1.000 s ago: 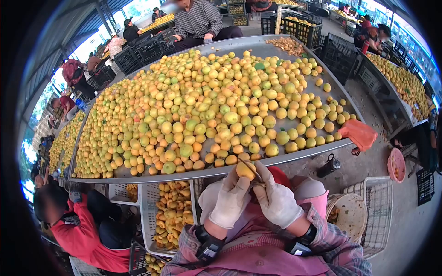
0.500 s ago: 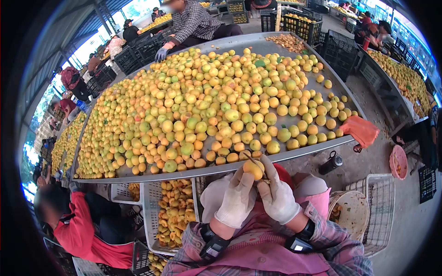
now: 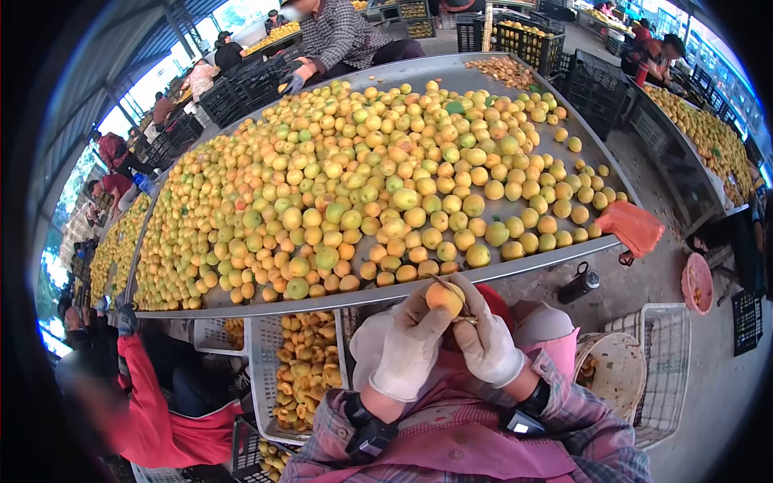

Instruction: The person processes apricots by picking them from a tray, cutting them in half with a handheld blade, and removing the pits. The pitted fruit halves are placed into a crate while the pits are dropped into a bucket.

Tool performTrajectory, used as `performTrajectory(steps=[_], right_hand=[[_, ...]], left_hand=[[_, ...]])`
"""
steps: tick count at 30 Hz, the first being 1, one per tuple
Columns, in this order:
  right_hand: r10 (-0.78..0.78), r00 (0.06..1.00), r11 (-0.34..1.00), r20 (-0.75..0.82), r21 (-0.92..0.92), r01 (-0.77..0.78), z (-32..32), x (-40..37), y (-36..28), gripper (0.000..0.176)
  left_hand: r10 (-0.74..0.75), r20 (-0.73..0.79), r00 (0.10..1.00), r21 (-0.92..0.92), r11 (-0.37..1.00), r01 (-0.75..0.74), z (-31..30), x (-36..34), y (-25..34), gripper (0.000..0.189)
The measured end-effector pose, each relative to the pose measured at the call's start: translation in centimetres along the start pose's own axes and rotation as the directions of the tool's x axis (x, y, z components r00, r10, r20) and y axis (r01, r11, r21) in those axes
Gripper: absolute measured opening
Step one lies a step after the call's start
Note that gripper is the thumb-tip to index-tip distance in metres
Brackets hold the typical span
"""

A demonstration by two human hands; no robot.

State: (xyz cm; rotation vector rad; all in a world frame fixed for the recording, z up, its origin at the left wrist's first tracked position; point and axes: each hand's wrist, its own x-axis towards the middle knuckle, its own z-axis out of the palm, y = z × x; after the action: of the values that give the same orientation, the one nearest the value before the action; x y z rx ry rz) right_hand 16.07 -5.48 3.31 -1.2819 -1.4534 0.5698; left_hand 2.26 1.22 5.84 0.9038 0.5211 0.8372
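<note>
My left hand point(image 3: 412, 344), in a white glove, is closed around a yellow-orange apricot point(image 3: 444, 297) just in front of the near edge of the metal table. My right hand point(image 3: 493, 348), gloved too, is closed against the fruit's right side. Its fingers pinch a thin, dark, curved tool point(image 3: 465, 319); a narrow strip of the same colour shows over the top of the apricot. How far the tool cuts into the fruit is hidden by the fingers. Beyond my hands, many whole apricots point(image 3: 322, 201) are spread over the sorting table point(image 3: 515, 270).
Below the table edge at left stands a white crate point(image 3: 259, 378) of split apricots point(image 3: 302, 378). At right are a bucket point(image 3: 620, 374), a white basket point(image 3: 672, 362), a dark flask point(image 3: 581, 283) and an orange bag point(image 3: 632, 229). Co-workers sit at left and across the table.
The apricot has turned slightly in my fingers, my hands staying nearly in place. The red-sleeved co-worker at left has shifted and raised an arm; the gloved hand across the table has lifted.
</note>
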Motion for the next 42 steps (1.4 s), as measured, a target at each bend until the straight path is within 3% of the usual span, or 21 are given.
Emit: performTrajectory(steps=[3, 5, 6, 8, 9, 11, 15, 17, 21, 23, 26, 27, 30, 32, 33, 35, 36, 38, 39, 41, 42], right_hand=[[-0.022, 1.000, 0.999, 0.012, -0.042, 0.022, -0.3, -0.1, 0.1, 0.062], [-0.036, 0.997, 0.999, 0.061, -0.023, 0.037, -1.1, 0.3, 0.3, 0.062], [-0.047, 0.993, 0.999, 0.108, 0.000, 0.048, -1.3, 0.4, 0.3, 0.061], [-0.002, 0.989, 1.000, 0.145, -0.004, 0.002, -1.7, 0.3, 0.4, 0.060], [0.039, 0.982, 0.999, 0.185, -0.008, -0.038, -1.9, 0.3, 0.4, 0.059], [0.030, 0.987, 1.000, 0.156, -0.002, -0.030, -1.6, 0.3, 0.2, 0.058], [-0.017, 1.000, 0.999, 0.013, 0.034, 0.016, -0.5, 0.1, -0.9, 0.058], [-0.020, 1.000, 1.000, -0.012, 0.011, 0.020, -0.1, -0.3, -0.3, 0.058], [0.013, 0.995, 0.998, 0.097, -0.070, -0.007, -1.7, 0.3, -1.1, 0.060], [0.056, 0.984, 0.991, 0.167, -0.128, -0.034, -2.9, 0.7, -1.6, 0.060], [0.043, 0.982, 0.987, 0.186, -0.161, -0.012, -2.5, 0.5, -0.8, 0.061], [-0.019, 0.990, 0.990, 0.139, -0.138, 0.038, -2.2, 0.6, -0.5, 0.060], [-0.143, 0.989, 0.988, -0.033, -0.070, 0.141, -0.7, 0.7, -0.6, 0.059], [-0.124, 0.991, 0.987, -0.043, -0.112, 0.119, -0.5, 0.4, -0.5, 0.059], [-0.107, 0.993, 0.983, -0.052, -0.157, 0.098, -0.5, 0.4, -0.5, 0.058], [-0.096, 0.995, 0.978, -0.026, -0.187, 0.090, -0.8, 0.4, -0.4, 0.059], [-0.085, 0.996, 0.972, -0.002, -0.218, 0.082, -0.9, 0.4, -0.4, 0.059], [-0.040, 0.999, 0.981, 0.022, -0.187, 0.044, -1.2, 0.5, -0.6, 0.059], [-0.001, 0.999, 0.988, 0.052, -0.156, 0.009, -1.2, 0.6, -0.7, 0.059], [-0.036, 0.999, 0.990, 0.022, -0.138, 0.038, -0.7, 0.6, -0.1, 0.059], [-0.066, 0.998, 0.991, -0.009, -0.118, 0.065, -0.4, 0.5, 0.1, 0.059]], left_hand=[[-0.138, -0.030, 0.990, -0.247, 0.961, 0.126, 0.8, -0.5, 0.8, 0.039], [-0.061, -0.012, 0.998, 0.172, 0.983, 0.062, 0.3, -0.4, 1.9, 0.036], [-0.067, -0.012, 0.998, 0.172, 0.983, 0.068, 0.1, -0.3, 2.2, 0.036], [0.081, 0.116, 0.990, 0.557, 0.820, -0.132, -0.2, 0.3, 2.9, 0.034], [0.083, 0.116, 0.990, 0.555, 0.821, -0.134, -0.3, 0.5, 3.4, 0.034], [0.090, 0.217, 0.972, 0.779, 0.585, -0.227, -0.5, 0.8, 4.1, 0.041], [0.017, 0.096, 0.995, 0.473, 0.879, -0.061, 0.3, 0.1, 2.7, 0.037], [-0.040, 0.061, 0.997, -0.057, 0.997, 0.044, 0.0, 0.1, 0.6, 0.039], [-0.145, 0.011, 0.989, -0.045, 0.988, 0.146, -0.1, -0.3, 1.9, 0.041], [0.055, 0.108, 0.993, 0.615, 0.781, -0.110, 0.1, -0.1, 3.3, 0.045], [0.077, 0.171, 0.982, 0.765, 0.618, -0.182, 0.4, 0.3, 4.2, 0.045], [0.083, 0.172, 0.982, 0.764, 0.617, -0.186, 0.5, 0.3, 3.7, 0.045], [0.053, -0.041, 0.998, 0.379, 0.925, -0.034, 0.8, 0.0, 1.4, 0.038], [-0.040, -0.028, 0.999, -0.132, 0.991, 0.036, 1.0, 0.0, 0.5, 0.042], [-0.040, -0.030, 0.999, -0.132, 0.991, 0.036, 1.0, -0.1, 0.8, 0.042], [0.003, -0.097, 0.995, 0.400, 0.916, 0.036, 1.2, -0.4, 2.0, 0.047], [0.003, -0.096, 0.995, 0.400, 0.916, 0.036, 1.3, -0.4, 2.4, 0.047], [0.323, 0.124, 0.938, 0.860, 0.436, -0.264, 1.5, -0.4, 2.8, 0.044], [0.323, 0.126, 0.938, 0.859, 0.438, -0.266, 1.5, -0.3, 2.3, 0.044], [0.216, -0.130, 0.968, 0.414, 0.899, -0.145, 1.2, 0.0, 0.8, 0.043], [0.216, -0.132, 0.967, 0.415, 0.898, -0.144, 1.1, 0.0, 0.8, 0.043]])
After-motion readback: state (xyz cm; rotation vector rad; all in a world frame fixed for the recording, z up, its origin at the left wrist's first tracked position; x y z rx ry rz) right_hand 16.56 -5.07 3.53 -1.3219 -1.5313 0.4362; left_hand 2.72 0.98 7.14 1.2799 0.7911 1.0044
